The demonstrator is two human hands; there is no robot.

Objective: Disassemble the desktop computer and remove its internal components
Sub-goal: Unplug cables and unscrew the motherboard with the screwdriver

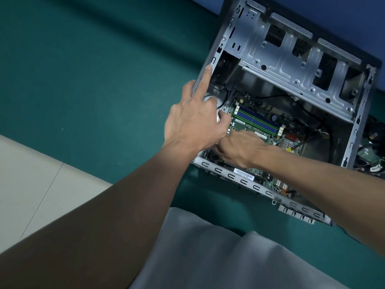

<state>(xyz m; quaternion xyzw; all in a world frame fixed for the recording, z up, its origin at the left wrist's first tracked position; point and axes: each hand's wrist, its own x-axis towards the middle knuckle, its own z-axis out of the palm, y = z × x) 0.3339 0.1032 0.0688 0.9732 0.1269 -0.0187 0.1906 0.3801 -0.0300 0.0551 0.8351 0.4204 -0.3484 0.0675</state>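
An open grey computer case (258, 187) lies on its side on a green cloth. Inside it sits a green motherboard (250, 126) with blue and green memory slots (258, 119). A bare metal drive cage (291, 65) fills the far end. My left hand (193, 122) straddles the case's left wall, with the index finger straight along the rim, the thumb outside and the other fingers curled inside. My right hand (241, 149) reaches over the near rail onto the motherboard's near-left corner. Its fingertips are hidden under my left hand.
The green cloth (104, 80) spreads to the left and in front of the case. Cream floor tiles (31, 174) show at the left. My grey-clothed knees (208, 247) are close to the near rail. Loose cables and a small board (370, 159) lie right of the case.
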